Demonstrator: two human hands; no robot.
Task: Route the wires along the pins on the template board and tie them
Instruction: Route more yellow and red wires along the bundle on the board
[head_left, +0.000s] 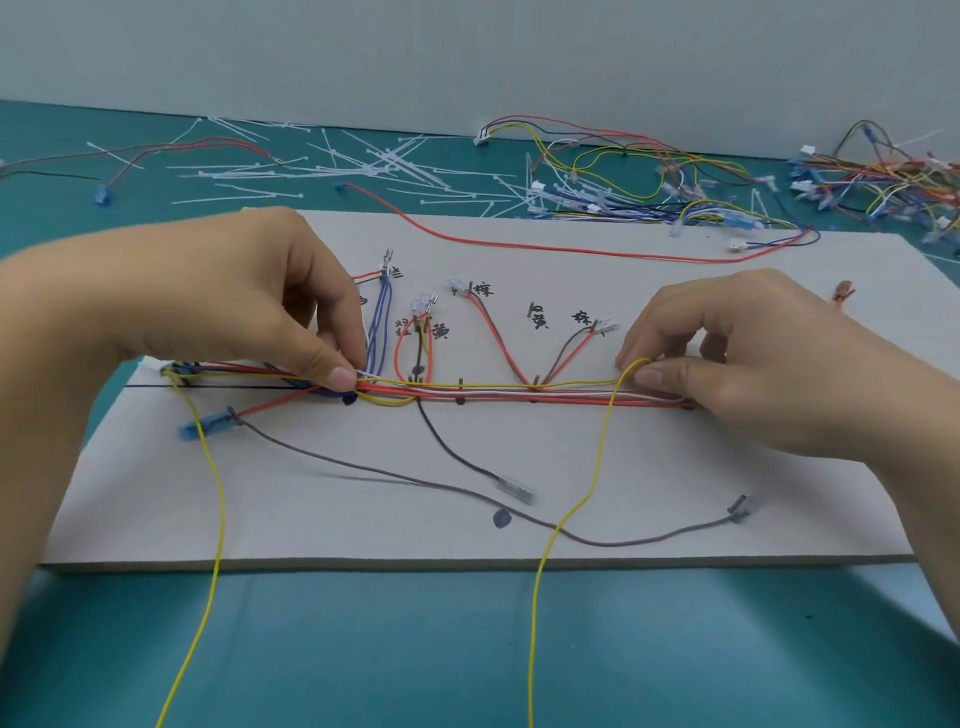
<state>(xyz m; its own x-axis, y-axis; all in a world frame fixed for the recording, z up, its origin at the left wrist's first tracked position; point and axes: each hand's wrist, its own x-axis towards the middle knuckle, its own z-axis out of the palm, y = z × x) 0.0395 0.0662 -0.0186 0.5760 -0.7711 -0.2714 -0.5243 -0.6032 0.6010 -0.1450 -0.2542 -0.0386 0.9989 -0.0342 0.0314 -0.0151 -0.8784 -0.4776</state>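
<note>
A white template board (467, 530) lies on the green mat, with small dark pins (460, 385) and handwritten labels. A bundle of red, white and yellow wires (519, 396) runs left to right along the pins. My left hand (249, 291) pinches the bundle at its left part, thumb and fingertips on the wires. My right hand (737, 353) pinches a yellow wire (597, 467) at the bundle's right end; from there it loops down over the board's front edge. A second yellow wire (221, 509) hangs down at the left. Grey wires (395, 475) trail across the board's front half.
Loose white cable ties (363, 166) are scattered on the mat behind the board. Heaps of spare coloured wire harnesses (649, 182) lie at the back right. A long red wire (519, 244) crosses the board's far edge. A blue connector (200, 423) rests at the board's left.
</note>
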